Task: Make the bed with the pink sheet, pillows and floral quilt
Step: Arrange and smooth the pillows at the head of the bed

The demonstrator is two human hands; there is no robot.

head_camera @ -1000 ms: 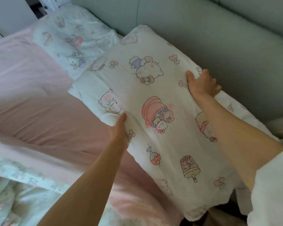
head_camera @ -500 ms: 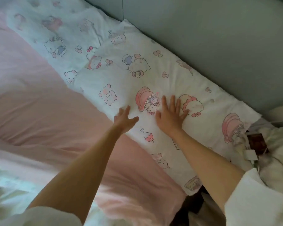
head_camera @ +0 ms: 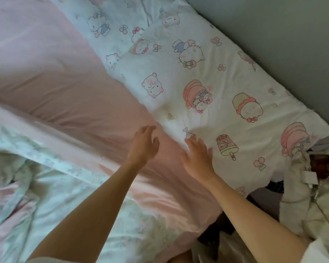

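A white cartoon-print pillow [head_camera: 213,76] lies flat against the headboard on the pink sheet [head_camera: 61,88]. A second matching pillow [head_camera: 110,18] lies beyond it at the top, the two slightly overlapping. The floral quilt [head_camera: 46,186] is bunched at the lower left, with its pink underside showing. My left hand [head_camera: 143,144] hovers over the sheet just off the near pillow's edge, fingers spread, holding nothing. My right hand [head_camera: 198,157] rests flat at that pillow's near edge, fingers apart.
A grey-green padded headboard [head_camera: 273,35] runs along the upper right. Beside the bed at the right lies a heap of white fabric [head_camera: 310,202] with a dark item [head_camera: 320,165] on it.
A second ago both hands gripped the near pillow and held it up. They set it down flat, patted it, and have now drawn back toward its near edge.
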